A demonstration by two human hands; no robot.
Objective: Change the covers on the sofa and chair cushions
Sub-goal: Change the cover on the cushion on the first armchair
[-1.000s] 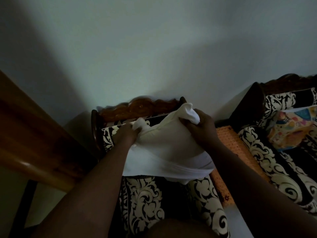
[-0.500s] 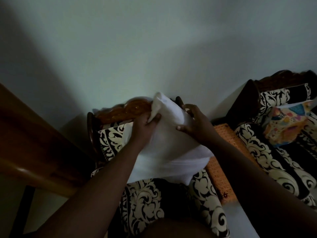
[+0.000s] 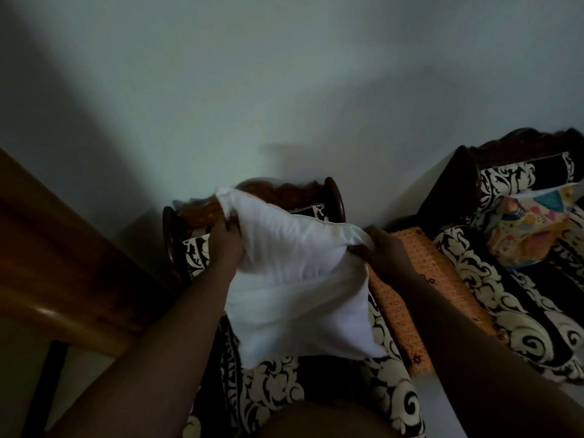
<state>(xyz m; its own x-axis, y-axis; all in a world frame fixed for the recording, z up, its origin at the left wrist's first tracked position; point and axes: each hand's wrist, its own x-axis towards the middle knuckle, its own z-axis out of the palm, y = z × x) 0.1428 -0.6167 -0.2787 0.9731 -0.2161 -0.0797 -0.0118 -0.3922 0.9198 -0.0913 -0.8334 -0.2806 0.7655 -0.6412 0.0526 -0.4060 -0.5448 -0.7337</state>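
Note:
I hold a white cushion in a white cover (image 3: 294, 279) up over the wooden chair (image 3: 284, 192). The chair's seat is upholstered in a black and cream swirl pattern (image 3: 278, 393). My left hand (image 3: 226, 241) grips the cover's upper left corner, fingers curled into the fabric. My right hand (image 3: 384, 251) pinches the upper right corner and pulls it sideways. The cushion's lower edge hangs down over the seat.
A sofa (image 3: 512, 298) with the same black and cream pattern stands at the right, with a colourful patterned cushion (image 3: 531, 229) on it. An orange mat (image 3: 420, 298) lies between chair and sofa. A wooden rail (image 3: 63, 273) crosses the left. A plain wall is behind.
My hands have moved apart, from close together at the top of the cushion to its two upper corners. The white cover is now stretched wider between them.

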